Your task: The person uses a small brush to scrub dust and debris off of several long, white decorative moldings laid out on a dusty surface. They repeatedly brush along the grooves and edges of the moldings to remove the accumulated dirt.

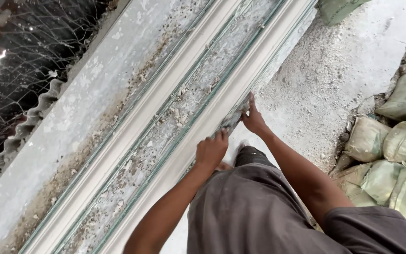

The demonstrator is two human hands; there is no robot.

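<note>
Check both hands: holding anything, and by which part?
Both grip the long white moulding by its near edge: left hand curled over the rim, right hand pressed flat against its side. Nothing else held.

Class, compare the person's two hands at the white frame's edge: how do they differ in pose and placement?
The left hand is curled, knuckles up, gripping the near edge of the white frame; the right hand is flatter, with one finger stretched up along that edge. The left hand sits lower and nearer the body; the right hand reaches further up the frame. Both are bare and touch the same edge, close together above the dusty concrete floor.
</note>
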